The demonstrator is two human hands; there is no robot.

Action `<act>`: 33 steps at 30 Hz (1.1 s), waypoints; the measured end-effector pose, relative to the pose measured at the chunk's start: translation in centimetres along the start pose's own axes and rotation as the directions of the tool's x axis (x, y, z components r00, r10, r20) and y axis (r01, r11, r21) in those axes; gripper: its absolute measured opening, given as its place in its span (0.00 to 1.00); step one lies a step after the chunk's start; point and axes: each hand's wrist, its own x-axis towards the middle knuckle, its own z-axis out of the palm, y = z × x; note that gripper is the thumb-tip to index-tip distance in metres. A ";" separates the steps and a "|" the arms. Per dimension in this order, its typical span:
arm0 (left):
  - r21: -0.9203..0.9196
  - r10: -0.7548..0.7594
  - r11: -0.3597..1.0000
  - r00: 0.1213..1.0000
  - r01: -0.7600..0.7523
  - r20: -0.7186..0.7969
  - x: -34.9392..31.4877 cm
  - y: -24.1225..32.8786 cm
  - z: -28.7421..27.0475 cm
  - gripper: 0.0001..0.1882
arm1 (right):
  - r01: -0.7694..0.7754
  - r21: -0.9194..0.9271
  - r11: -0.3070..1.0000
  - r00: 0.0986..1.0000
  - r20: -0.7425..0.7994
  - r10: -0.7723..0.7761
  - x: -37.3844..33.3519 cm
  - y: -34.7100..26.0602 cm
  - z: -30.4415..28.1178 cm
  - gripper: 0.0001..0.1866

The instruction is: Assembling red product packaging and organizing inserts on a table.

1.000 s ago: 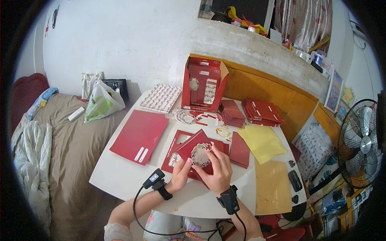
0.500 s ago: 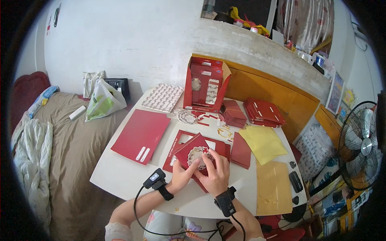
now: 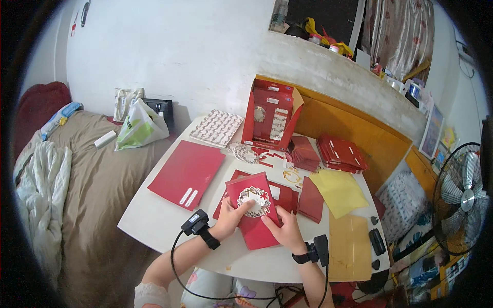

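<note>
Between my hands is a red card [image 3: 251, 230] with a round wreath cutout [image 3: 263, 197] lying on its front. My left hand [image 3: 231, 219] grips the card's left side, its thumb pressed on the middle of the wreath. At the card's right edge, my right hand [image 3: 285, 230] pinches it between thumb and fingers. Under the card, partly hidden, a red printed sheet with cut-out windows [image 3: 287, 191] lies on the table. A black device is strapped to each wrist.
On the white table [image 3: 149, 226] lie a large red folder [image 3: 187, 172], a patterned sheet [image 3: 215, 127], loose wreath cutouts [image 3: 244, 153], stacked red cards [image 3: 304, 154], red packs [image 3: 341, 152] and yellow sheets [image 3: 341, 192]. A red display box [image 3: 272, 113] stands behind. A fan [image 3: 465, 200] is at right.
The red card has turned more upright and faces me. My right hand has moved off the wreath to the card's right edge; my left thumb now presses on the wreath.
</note>
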 end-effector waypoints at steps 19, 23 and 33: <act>0.148 0.117 0.983 0.991 -0.106 -0.067 -0.3 -1.1 0.5 0.11 | 0.439 -0.687 0.578 0.849 0.108 -0.517 -0.2 -2.4 1.9 0.21; 0.194 0.165 0.969 0.985 -0.153 -0.049 0.3 -2.3 0.2 0.11 | 0.438 -0.601 0.669 0.829 -0.018 -0.559 0.4 -1.1 1.1 0.11; 0.301 0.186 0.934 0.982 -0.191 0.043 -0.5 -1.8 1.3 0.14 | 0.470 -0.764 0.443 0.781 0.126 -0.612 0.5 -0.4 0.5 0.09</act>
